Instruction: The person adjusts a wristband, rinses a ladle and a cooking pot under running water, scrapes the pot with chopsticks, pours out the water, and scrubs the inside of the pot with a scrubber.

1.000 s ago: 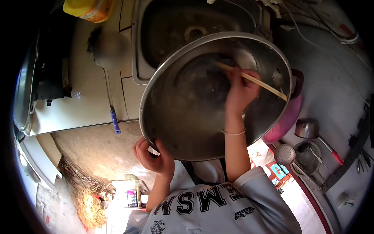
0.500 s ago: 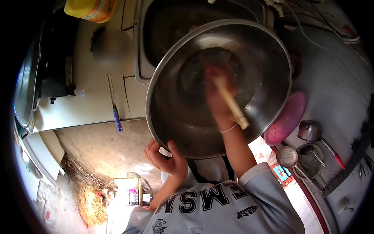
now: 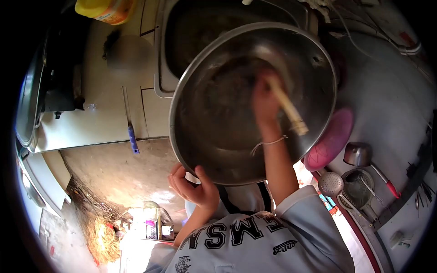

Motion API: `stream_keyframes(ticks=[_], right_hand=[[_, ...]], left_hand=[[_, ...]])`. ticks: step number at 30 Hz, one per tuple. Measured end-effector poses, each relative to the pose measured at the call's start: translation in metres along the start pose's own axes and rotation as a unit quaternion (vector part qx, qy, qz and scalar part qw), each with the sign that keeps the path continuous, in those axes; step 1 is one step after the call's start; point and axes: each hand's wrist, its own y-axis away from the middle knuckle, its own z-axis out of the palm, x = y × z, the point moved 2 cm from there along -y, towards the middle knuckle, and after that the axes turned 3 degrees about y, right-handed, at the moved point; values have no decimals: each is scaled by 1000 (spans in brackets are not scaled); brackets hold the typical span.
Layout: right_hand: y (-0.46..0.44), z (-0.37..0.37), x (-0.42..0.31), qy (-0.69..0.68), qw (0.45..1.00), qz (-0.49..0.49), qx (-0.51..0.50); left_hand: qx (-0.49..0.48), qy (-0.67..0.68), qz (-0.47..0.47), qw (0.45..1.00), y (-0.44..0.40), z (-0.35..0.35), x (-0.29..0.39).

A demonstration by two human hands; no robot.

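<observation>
A large steel basin (image 3: 218, 157) is tilted over the front of the sink, its inside facing me. My left hand (image 3: 198, 189) grips its lower left rim, thumb on the inner side and fingers curled beneath. Inside the basin, my right hand (image 3: 266, 100) is closed around a pale bamboo-handled tool (image 3: 290, 111). The handle's bare end points back toward my forearm. Motion blur and my hand hide the tool's other end, so its head cannot be made out. The basin's bottom looks dark and wet.
Behind the basin lies the sink (image 3: 160, 75). A blue-handled utensil (image 3: 131, 132) rests on the left counter, near a yellow container (image 3: 107, 9). At right are a pink basin (image 3: 332, 141), a metal ladle (image 3: 358, 154) and a perforated skimmer (image 3: 331, 184).
My right hand and the bamboo-handled tool have swept right and slightly down inside the basin. My left hand keeps its grip on the rim, and the basin has barely shifted.
</observation>
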Motion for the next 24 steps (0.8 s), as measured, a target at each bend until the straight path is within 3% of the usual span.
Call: stream_keyframes(ticks=[1,2,5,8,9,12,13,17,19,23,24], right_hand=[[-9,0,8,-177,970,163,28],[-3,2,4,-181,969,166,30],[34,4,-29,-69,974,-134,-167],[24,1,-21,-27,993,-60,-100],[17,-1,2,-8,1000,-8,-27],[-4,-12,1,-31,998,55,-2],[8,-8,-15,-7,997,-52,-55],[35,3,-51,-143,973,-120,-135],[13,-6,-23,-63,996,32,-60],[5,-14,-2,-22,999,11,-35],[24,-7,-9,-51,994,-20,-92]], left_hand=[[5,0,7,1000,2,1,-1],[8,-1,16,1000,1,1,-2],[-8,-22,5,1000,3,0,2],[-14,-8,-12,1000,2,-1,-1],[-10,-7,-15,1000,3,-2,-1],[13,-5,12,1000,6,3,0],[21,5,2,1000,8,5,0],[-10,3,-33,999,7,4,5],[1,-4,-8,1000,6,3,4],[4,-19,-11,1000,7,4,4],[2,-14,-11,1000,6,2,4]])
